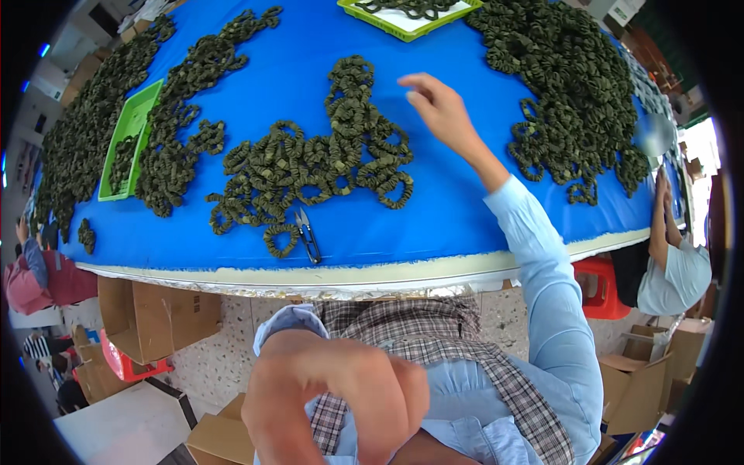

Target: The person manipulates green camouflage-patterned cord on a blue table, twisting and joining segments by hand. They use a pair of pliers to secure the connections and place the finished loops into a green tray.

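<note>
Dozens of dark green ruffled rings (310,167) lie in a loose heap on the blue-covered desk (442,225), straight ahead of me. I judge each one light, soft and stretchy, neither fragile nor slippery, though apt to snag its neighbours; I'd take an outer one by its gathered band, and the near-edge ring (269,241) seems to offer the clearest hold. Snips (307,236) rest just beside it, so I'd keep my fingers off the blades. My right hand (443,112) hangs right of the heap's far end, apart from it; there the grip is loosely spread, with nothing visible in it. My left hand (372,380) is close to the camera, blurred and curled; I can't tell whether that grip is pinching anything. Farther out, a bigger pile (558,85) covers the right of the desk, more rings (174,147) flank a green tray (143,108) on the left, and a second tray (407,34) sits at the far side. A co-worker (673,275) is at the right end.
</note>
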The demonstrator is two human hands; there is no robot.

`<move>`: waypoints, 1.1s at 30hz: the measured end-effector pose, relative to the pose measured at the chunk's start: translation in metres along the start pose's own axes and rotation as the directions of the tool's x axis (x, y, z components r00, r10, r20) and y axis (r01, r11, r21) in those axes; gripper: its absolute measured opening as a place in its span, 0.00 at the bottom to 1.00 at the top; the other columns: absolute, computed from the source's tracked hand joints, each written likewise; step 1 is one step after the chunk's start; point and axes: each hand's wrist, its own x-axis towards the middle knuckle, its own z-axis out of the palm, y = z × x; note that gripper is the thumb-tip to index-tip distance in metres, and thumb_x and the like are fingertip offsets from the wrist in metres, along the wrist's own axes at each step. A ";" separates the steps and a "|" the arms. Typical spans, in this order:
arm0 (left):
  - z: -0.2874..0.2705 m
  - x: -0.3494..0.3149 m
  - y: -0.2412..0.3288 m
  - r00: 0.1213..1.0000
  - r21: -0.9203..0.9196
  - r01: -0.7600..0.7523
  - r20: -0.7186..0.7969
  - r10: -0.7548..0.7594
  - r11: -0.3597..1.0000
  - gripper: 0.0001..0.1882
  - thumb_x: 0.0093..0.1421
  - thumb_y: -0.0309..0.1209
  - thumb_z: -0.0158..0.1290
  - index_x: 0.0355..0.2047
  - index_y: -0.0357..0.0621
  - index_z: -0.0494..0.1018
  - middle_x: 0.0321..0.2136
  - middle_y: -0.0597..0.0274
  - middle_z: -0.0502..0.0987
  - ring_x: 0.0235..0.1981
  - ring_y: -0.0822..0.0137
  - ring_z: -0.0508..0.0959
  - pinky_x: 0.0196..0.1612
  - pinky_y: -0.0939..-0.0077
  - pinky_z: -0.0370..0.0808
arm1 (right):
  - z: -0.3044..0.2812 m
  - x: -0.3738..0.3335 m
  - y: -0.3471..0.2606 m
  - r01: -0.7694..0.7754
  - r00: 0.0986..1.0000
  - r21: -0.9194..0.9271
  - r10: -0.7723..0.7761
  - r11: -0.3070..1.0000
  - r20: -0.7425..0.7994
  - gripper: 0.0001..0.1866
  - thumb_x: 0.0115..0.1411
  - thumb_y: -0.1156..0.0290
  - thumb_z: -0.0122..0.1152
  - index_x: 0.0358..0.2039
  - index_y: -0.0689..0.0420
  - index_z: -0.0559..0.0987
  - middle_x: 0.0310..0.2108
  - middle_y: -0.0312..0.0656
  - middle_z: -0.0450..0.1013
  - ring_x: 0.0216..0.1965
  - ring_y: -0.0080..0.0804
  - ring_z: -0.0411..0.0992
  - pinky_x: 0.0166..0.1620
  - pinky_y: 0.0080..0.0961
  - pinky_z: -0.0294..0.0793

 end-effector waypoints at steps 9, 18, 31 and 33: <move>-0.074 -0.024 -0.013 0.944 0.436 0.267 -0.297 -0.142 0.860 0.23 0.55 0.45 0.62 0.38 0.36 0.74 0.36 0.53 0.70 0.35 0.64 0.71 0.39 0.72 0.70 | 0.058 0.058 0.051 0.163 0.985 -0.138 -0.169 0.977 -0.037 0.12 0.56 0.73 0.62 0.41 0.61 0.77 0.40 0.42 0.69 0.40 0.38 0.69 0.43 0.31 0.70; -0.142 -0.021 -0.052 0.683 0.475 0.479 -0.730 0.026 0.738 0.24 0.62 0.36 0.55 0.53 0.34 0.65 0.40 0.57 0.75 0.42 0.68 0.76 0.44 0.73 0.75 | -0.015 -0.058 -0.047 0.173 0.985 0.019 -0.173 0.985 0.017 0.13 0.50 0.79 0.65 0.38 0.59 0.79 0.43 0.42 0.69 0.35 0.30 0.71 0.35 0.23 0.71; -0.152 -0.031 -0.087 0.609 0.258 0.485 -0.786 -0.111 0.835 0.24 0.62 0.29 0.54 0.56 0.36 0.62 0.41 0.54 0.77 0.43 0.64 0.78 0.44 0.68 0.78 | -0.027 -0.129 -0.055 0.011 0.999 0.238 -0.003 0.971 -0.034 0.18 0.56 0.76 0.63 0.48 0.60 0.75 0.42 0.40 0.68 0.37 0.24 0.69 0.39 0.21 0.71; -0.150 -0.032 -0.089 0.624 0.283 0.505 -0.772 -0.119 0.815 0.24 0.63 0.29 0.52 0.57 0.36 0.61 0.43 0.53 0.76 0.44 0.63 0.78 0.45 0.69 0.78 | -0.023 -0.131 -0.049 -0.140 0.988 0.423 0.157 0.895 -0.006 0.18 0.62 0.73 0.59 0.51 0.63 0.72 0.39 0.34 0.67 0.36 0.19 0.65 0.38 0.16 0.68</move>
